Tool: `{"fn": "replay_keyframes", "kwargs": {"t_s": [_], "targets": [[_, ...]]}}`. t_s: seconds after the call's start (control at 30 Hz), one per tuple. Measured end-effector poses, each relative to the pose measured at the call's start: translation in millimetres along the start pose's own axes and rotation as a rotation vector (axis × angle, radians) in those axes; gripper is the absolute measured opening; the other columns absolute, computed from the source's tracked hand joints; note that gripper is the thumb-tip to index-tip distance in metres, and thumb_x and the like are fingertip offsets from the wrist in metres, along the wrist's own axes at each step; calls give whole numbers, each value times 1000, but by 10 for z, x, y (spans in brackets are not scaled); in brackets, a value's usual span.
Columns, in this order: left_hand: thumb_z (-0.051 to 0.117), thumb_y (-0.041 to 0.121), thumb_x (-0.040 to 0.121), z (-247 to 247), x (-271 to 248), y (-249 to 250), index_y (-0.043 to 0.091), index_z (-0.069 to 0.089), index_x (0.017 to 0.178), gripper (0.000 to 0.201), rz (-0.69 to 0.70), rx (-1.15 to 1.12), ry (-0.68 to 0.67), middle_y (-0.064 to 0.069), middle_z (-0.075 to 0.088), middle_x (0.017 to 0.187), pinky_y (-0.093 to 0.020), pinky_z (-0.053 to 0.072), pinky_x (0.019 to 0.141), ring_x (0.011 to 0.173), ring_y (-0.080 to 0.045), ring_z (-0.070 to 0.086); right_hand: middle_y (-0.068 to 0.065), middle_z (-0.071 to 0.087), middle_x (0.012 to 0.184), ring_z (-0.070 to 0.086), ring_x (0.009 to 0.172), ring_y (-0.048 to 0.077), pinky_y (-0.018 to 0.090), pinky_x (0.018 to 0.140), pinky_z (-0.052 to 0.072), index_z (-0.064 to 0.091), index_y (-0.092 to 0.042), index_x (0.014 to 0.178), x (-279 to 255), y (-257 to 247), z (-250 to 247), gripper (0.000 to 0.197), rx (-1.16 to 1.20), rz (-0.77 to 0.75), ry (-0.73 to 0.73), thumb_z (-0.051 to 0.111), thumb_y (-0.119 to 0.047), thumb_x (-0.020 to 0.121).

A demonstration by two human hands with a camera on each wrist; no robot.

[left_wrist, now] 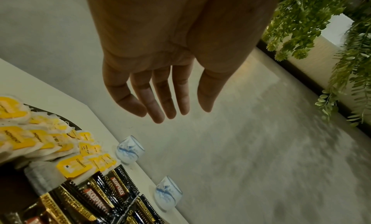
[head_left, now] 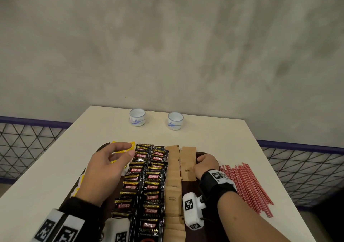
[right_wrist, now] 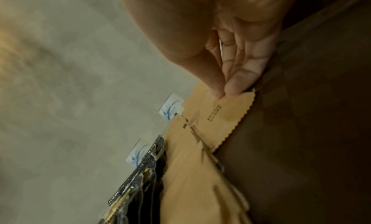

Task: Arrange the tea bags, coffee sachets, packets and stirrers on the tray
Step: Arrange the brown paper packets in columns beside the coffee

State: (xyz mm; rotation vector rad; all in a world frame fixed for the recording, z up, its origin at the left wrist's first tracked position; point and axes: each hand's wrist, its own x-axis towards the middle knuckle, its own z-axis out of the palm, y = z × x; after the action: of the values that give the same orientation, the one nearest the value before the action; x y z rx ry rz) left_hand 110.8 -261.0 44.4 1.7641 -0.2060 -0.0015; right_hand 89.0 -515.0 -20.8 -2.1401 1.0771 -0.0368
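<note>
A dark brown tray (head_left: 190, 186) lies on the white table. From left to right it carries yellow tea bags (head_left: 121, 151), two columns of black Kopiko coffee sachets (head_left: 149, 182) and brown sugar packets (head_left: 173, 197). My left hand (head_left: 130, 149) hovers over the tea bags with relaxed fingers and holds nothing; the left wrist view shows the left hand (left_wrist: 176, 111) empty above the tea bags (left_wrist: 40, 141). My right hand (head_left: 200, 160) pinches the edge of one brown sugar packet (head_left: 188, 167) lying on the tray; the right wrist view shows thumb and fingertips (right_wrist: 233, 88) closed on that packet (right_wrist: 226, 114). Red stirrers (head_left: 245, 186) lie on the table right of the tray.
Two small white-and-blue cups (head_left: 137, 117) (head_left: 175, 120) stand near the table's far edge. A grey wall rises behind. Wire mesh with a purple rail (head_left: 28, 139) runs along both sides of the table. Green plants (left_wrist: 341, 44) appear in the left wrist view.
</note>
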Motion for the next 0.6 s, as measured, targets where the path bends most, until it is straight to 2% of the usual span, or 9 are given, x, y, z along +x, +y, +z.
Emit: {"fn": "replay_keyframes", "kwargs": {"t_s": [0.07, 0.17, 0.23, 0.3, 0.37, 0.47, 0.53, 0.6], "targets": [[68, 20, 85, -8, -3, -9, 28, 69, 89, 8, 0, 4, 9, 18, 72, 82, -19, 46, 72, 84, 4, 65, 12, 62, 120, 58, 113, 26, 30, 95, 48, 62, -8, 111, -3, -2, 1, 30, -5, 5, 12, 60, 2, 83], [68, 19, 85, -15, -12, -22, 26, 69, 89, 8, 5, 15, 18, 15, 69, 90, -18, 45, 73, 88, 1, 63, 15, 65, 116, 61, 109, 28, 31, 89, 49, 65, -3, 112, -15, -11, -7, 30, -1, 4, 33, 56, 6, 84], [67, 18, 86, -19, -26, -14, 24, 69, 90, 7, 9, 14, 15, 16, 67, 91, -12, 47, 65, 86, 3, 64, 14, 65, 116, 62, 108, 28, 31, 88, 50, 65, -2, 112, -16, -16, -11, 30, -6, 5, 34, 56, 6, 84], [67, 17, 86, -26, -30, -12, 22, 70, 90, 8, 11, 8, 10, 16, 67, 91, -5, 46, 59, 86, 2, 64, 12, 64, 117, 60, 109, 27, 32, 93, 51, 63, -6, 111, -11, -7, -1, 31, 15, 3, 26, 59, 4, 82], [67, 18, 86, -47, -42, -3, 23, 70, 90, 7, 8, 25, 4, 17, 68, 87, -11, 46, 64, 88, 0, 64, 10, 64, 117, 61, 108, 27, 35, 95, 51, 60, -12, 109, -26, 19, -10, 32, 82, 2, 16, 63, 0, 80], [68, 19, 85, -90, -101, 5, 25, 70, 89, 8, 22, 46, -15, 21, 71, 80, -15, 44, 67, 86, 2, 65, 8, 66, 105, 67, 93, 28, 39, 87, 55, 56, -19, 97, -60, 75, -115, 25, 221, -39, 47, 68, -8, 78], [68, 18, 84, -143, -191, 25, 24, 71, 89, 8, 21, 32, -43, 11, 72, 84, -11, 48, 60, 82, 2, 67, 6, 66, 97, 67, 85, 26, 41, 84, 57, 58, -18, 97, -179, 106, -295, 22, 319, -87, 59, 71, -13, 81], [68, 18, 83, -210, -315, 17, 26, 73, 88, 10, -26, 12, -84, 3, 74, 86, -17, 54, 62, 79, -4, 69, 5, 63, 90, 65, 75, 21, 37, 77, 58, 60, -17, 101, -357, 170, -550, 20, 422, -145, 30, 70, -16, 85]]}}
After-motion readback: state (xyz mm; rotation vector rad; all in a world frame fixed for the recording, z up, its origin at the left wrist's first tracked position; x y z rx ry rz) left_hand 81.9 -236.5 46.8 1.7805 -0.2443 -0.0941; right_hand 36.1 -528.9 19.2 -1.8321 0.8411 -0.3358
